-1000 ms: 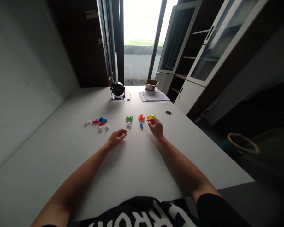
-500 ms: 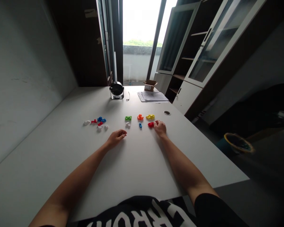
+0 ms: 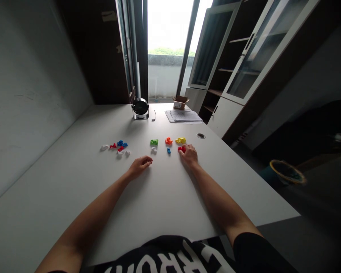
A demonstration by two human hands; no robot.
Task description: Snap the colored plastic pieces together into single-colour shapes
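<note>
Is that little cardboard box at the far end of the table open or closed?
Open: the cardboard box has its top flaps spread outward. Its contents cannot be made out.

Two hands (image 3: 189,154), one green cluster (image 3: 154,142), one orange cluster (image 3: 168,141), one box (image 3: 179,105)

Open cardboard box (image 3: 179,105) near papers (image 3: 184,115)
</note>
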